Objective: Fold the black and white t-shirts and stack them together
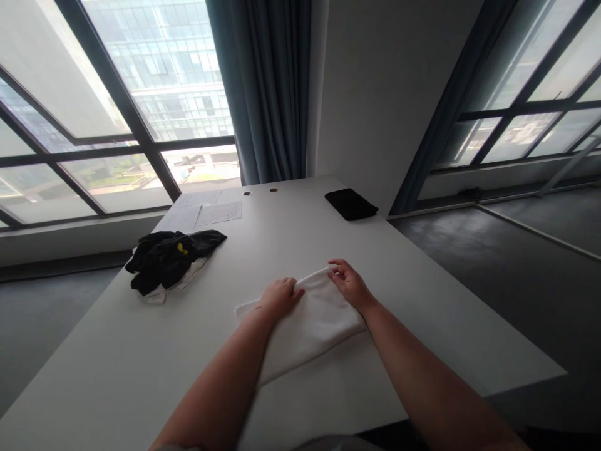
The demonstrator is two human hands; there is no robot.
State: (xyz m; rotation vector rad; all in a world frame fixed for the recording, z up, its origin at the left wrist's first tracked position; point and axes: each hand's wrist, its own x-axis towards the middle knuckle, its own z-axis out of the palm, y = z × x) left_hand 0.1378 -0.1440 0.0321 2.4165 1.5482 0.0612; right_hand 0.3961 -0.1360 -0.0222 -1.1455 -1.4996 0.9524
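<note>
A white folded cloth [319, 326] lies on the white table in front of me, its near edge running at a slant. My left hand [283, 295] rests on the cloth's far edge, fingers curled over it and thumb on the near side. At the far right corner, my right hand [348, 283] pinches the edge between thumb and fingers. Part of the cloth's left side is hidden under my left hand and forearm. I cannot tell what kind of cloth item it is.
On the white table [188, 357], a crumpled black cloth pile [164, 260] with a yellow mark lies at the left, over some whitish cloth. Printed paper sheets [218, 213] lie behind it. A flat black folded item [351, 204] sits at the far right. Windows and curtains stand beyond.
</note>
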